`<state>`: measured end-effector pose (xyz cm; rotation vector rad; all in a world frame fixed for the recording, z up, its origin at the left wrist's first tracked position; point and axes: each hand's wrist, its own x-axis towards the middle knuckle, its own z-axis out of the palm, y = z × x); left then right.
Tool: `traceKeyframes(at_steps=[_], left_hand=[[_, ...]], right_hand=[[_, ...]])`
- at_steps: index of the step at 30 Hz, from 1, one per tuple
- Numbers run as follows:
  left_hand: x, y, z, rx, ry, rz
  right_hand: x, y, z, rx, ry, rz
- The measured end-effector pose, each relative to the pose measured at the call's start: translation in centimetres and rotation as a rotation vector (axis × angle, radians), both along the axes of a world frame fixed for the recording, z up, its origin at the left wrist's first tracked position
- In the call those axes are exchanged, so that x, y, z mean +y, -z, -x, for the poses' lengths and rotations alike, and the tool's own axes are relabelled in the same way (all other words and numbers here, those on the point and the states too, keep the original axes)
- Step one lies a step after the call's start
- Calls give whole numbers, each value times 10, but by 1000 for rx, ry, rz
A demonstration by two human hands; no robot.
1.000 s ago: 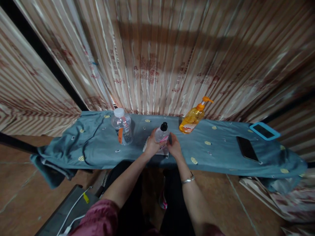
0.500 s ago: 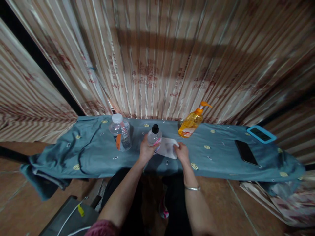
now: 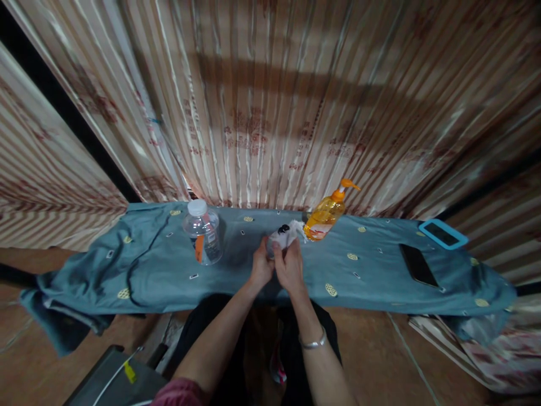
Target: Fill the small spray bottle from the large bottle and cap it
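The left hand [image 3: 261,267] is wrapped around the lower body of a small clear bottle with a black cap [image 3: 282,230], fingers closed on it, holding it upright just above the blue-grey patterned cloth [image 3: 372,270] that covers the long table; the right hand [image 3: 289,264] presses a crumpled white cloth wipe [image 3: 292,232] against the bottle's side and top, fingers clamped on the wipe — the two hands touch each other around the bottle, so most of its body is hidden; a silver bracelet [image 3: 311,343] sits on the right wrist. To the left stands a clear plastic water bottle with a white cap and orange label [image 3: 202,232], upright and apart from the hands; just right of the wipe leans an orange pump bottle of soap [image 3: 328,212]; well off to the right lie a black phone [image 3: 417,265] and a blue-framed device [image 3: 443,233], flat on the cloth; a striped beige curtain [image 3: 270,101] hangs behind the table.
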<state>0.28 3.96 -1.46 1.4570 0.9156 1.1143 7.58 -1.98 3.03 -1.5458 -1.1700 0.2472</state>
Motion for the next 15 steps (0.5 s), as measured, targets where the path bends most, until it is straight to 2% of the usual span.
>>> traceKeyframes(at_steps=[2, 5, 8, 12, 15], left_hand=[[1, 0, 3, 47, 5, -14], [4, -2, 6, 102, 4, -11], [4, -2, 5, 67, 25, -7], [2, 2, -5, -55, 36, 28], [3, 7, -13, -115, -6, 104]], right_hand=[[13, 2, -7, 28, -46, 25], [31, 1, -27, 77, -190, 53], [37, -1, -37, 85, -231, 70], [11, 8, -14, 22, -93, 12], [-18, 23, 16, -150, 11, -18]])
